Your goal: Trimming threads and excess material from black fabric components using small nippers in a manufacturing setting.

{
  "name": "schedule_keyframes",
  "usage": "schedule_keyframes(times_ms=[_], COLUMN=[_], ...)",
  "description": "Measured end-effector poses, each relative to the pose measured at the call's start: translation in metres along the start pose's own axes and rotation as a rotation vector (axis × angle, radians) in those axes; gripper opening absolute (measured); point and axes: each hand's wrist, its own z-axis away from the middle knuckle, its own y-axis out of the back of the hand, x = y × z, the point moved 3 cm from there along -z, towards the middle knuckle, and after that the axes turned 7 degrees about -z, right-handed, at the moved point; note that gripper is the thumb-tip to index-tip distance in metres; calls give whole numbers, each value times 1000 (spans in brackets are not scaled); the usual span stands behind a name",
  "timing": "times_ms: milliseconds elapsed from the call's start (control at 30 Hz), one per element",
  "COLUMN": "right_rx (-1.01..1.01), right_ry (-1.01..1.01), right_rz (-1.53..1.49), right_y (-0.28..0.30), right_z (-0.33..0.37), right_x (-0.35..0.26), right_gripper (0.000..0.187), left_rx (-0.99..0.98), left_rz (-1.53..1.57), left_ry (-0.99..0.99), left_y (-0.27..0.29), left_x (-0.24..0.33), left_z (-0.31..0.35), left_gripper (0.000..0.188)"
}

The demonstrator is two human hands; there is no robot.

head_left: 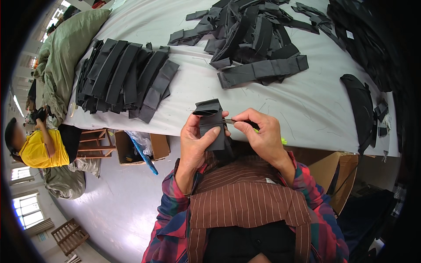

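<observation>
My left hand (196, 139) grips a folded dark grey fabric strip (212, 124) just past the table's near edge, thumb pressed flat on its front. The strip's upper end is looped over, and its lower part hangs toward my apron. Pinched in my right hand (264, 135) is a small metal-tipped tool (229, 121) with a black and yellow-green handle. Its tip meets the strip's right edge; my fingers hide most of it, so its exact kind is unclear. Left of my hands lies a row of similar strips (118, 76), and a loose heap of strips (252, 37) lies farther off.
Loose threads dot the white-covered table (193, 87). Black fabric pieces (357, 105) lie at the right. A large greenish sack (70, 57) leans at the left edge. Below are cardboard boxes (160, 147). A person in a yellow top (44, 149) is at far left.
</observation>
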Motion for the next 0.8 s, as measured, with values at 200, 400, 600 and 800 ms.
schedule_keyframes(times_ms=[200,400,600,800], right_rx=[32,8,119,135], right_ry=[114,279,152,339], right_rz=[134,336,-94,184], right_y=[0,4,9,14], right_z=[-1,-4,-11,-24], right_x=[-8,-19,-25,-47], right_gripper=[8,9,25,23], left_rx=[-4,-40,-89,-232], left_rz=[-8,-40,-56,-247], left_ry=[-4,-15,-16,-121], left_y=[-2,-4,-10,-34], left_x=[0,5,15,29], left_z=[0,1,3,6], left_gripper=[39,35,32,40])
